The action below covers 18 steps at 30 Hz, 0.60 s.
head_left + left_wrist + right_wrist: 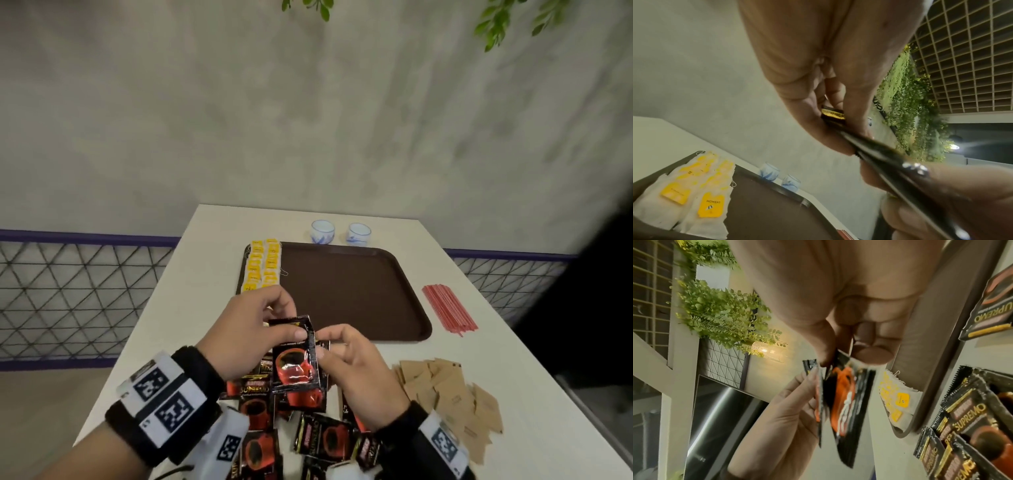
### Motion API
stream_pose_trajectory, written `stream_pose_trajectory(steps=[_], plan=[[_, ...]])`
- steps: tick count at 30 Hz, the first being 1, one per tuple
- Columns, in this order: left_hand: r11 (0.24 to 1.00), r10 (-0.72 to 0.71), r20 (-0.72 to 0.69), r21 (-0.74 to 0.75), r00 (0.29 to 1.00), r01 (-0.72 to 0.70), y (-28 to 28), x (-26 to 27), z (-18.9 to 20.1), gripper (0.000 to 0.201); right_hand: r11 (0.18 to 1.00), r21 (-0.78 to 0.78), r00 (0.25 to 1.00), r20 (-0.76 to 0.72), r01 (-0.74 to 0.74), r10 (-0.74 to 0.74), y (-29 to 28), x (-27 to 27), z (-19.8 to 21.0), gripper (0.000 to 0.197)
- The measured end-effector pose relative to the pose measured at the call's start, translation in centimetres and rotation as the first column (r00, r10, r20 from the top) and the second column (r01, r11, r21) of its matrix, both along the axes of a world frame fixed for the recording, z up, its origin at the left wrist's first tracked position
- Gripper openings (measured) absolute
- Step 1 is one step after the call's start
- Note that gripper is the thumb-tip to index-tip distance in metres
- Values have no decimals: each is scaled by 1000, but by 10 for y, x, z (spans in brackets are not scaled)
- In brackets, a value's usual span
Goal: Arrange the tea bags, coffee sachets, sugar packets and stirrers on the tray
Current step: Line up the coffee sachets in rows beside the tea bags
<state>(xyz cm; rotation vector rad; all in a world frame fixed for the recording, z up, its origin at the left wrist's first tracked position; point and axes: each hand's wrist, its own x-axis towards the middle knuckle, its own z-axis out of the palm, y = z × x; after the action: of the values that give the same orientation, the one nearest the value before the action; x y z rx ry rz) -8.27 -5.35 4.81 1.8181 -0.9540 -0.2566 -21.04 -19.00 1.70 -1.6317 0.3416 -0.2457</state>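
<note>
Head view: both the left hand (248, 329) and the right hand (356, 368) pinch a small stack of coffee sachets (296, 356), held above the loose pile on the tabletop (171, 308), near the tray (359, 291). Judged light, thin and glossy, so likely slippery; best pinched at the crimped edges, stack squared.

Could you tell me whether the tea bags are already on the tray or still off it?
On it: the tea bags lie in two rows along the tray's left edge.

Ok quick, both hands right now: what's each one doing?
Left hand: pinching the top of the coffee sachets, several stacked together.
Right hand: pinching the same coffee sachets at their right edge, above the table.
</note>
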Motion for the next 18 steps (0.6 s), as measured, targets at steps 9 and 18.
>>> stream_pose_trajectory(steps=[9,18], plan=[[999,30,40,-20,999,-29,-4,-4,-5,25,995,20,994,-50,-101,102,-4,-5,-4,44],[995,-83,-187,44,979,93,-7,20,-5,28,996,32,994,-62,-85,87,-18,10,2,35]])
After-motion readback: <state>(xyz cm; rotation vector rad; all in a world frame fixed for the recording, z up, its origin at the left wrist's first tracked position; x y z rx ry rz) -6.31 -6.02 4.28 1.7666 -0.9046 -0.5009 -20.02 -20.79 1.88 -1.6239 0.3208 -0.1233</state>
